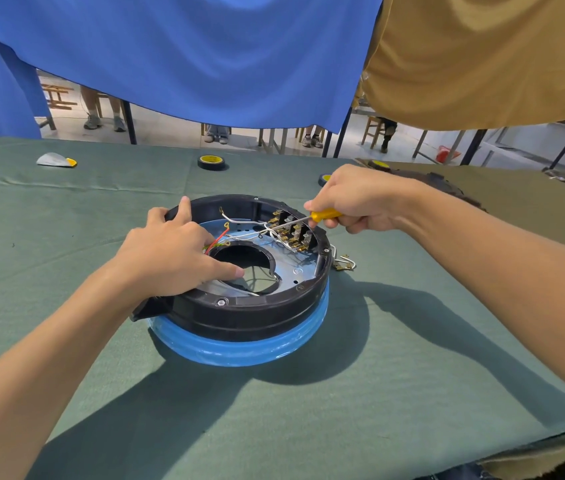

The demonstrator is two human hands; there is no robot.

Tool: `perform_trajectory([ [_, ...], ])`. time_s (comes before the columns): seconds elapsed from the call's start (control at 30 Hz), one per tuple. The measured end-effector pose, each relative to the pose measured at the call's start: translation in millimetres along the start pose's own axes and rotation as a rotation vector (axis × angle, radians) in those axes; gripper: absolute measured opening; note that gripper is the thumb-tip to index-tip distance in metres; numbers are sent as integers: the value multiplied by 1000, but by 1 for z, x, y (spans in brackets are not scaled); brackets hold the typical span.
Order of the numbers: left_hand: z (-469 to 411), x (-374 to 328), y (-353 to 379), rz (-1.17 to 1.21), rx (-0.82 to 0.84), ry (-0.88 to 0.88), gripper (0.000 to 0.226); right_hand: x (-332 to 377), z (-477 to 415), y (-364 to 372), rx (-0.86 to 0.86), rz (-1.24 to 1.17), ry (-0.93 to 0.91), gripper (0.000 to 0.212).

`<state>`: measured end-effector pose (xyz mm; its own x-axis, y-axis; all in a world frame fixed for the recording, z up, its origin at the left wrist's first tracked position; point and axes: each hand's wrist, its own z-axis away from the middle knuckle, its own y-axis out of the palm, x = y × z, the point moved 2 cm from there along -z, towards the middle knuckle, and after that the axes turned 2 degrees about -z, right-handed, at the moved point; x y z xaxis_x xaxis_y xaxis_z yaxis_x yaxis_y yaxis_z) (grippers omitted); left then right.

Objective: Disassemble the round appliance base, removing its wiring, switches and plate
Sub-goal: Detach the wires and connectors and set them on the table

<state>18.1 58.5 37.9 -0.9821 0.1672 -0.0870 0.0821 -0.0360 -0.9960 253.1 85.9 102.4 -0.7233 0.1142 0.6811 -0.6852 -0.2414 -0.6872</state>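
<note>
- Location: base (250, 320) sits approx. centre of the cloth-covered table (412, 341), open side up, black wall over a blue lower band.
- Inside: metal plate (291, 271) w/ large centre hole sits within the ring. Switch block (295, 230) w/ brass terminals stands against the far-right inner wall. Wires (239, 221) (white, plus red and green/yellow at left) run across the plate toward the terminals.
- L: left hand (167, 258) lies flat over the near-left of the plate, fingers straight and spread, one fingertip on the far rim, thumb reaching toward the centre hole. It presses down and grips nothing.
- R: right hand (360, 199) is wrapped round the yellow handle of a screwdriver (326, 214). Shaft points left and down, tip at the wire bundle just in front of the switch block. Exact contact pt. cannot be told.
- Hands are apart, one on each side of the base.
- Step in hand (est.): freeing wire ends from the switch terminals. A loose wire piece (345, 263) w/ terminals lies on the cloth just outside the right wall, so wiring removal looks part done. Switch block and plate are in place.
- Next move req.: seat the tip on one terminal, then lever or unscrew w/ small force. L hand must hold the base down against the push.
- Later: rim screw (221, 302) at the near edge prob. needs undoing before the plate lifts out.
- Misc.: tape roll (211, 162) lies at the far side of the table, well apart.
</note>
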Motion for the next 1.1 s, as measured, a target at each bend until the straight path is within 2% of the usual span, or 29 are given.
perform_trajectory([
  [0.23, 0, 0, 0, -6, 2, -2, 77, 10, 5, 4, -76, 270, -155, 36],
  [0.5, 0, 0, 0, 1, 6, -2, 76, 21, 11, -15, -234, 403, -307, 29],
  [0.63, 1, 0, 0, 5, 7, 2, 69, 24, 8, -10, -248, 567, -327, 29],
  [0.9, -2, 2, 3, -6, 2, 7, 74, 22, -2, 4, -251, 570, -330, 25],
  [1.1, -3, 2, 4, -7, -2, 6, 77, 29, -6, 6, -274, 671, -368, 32],
])
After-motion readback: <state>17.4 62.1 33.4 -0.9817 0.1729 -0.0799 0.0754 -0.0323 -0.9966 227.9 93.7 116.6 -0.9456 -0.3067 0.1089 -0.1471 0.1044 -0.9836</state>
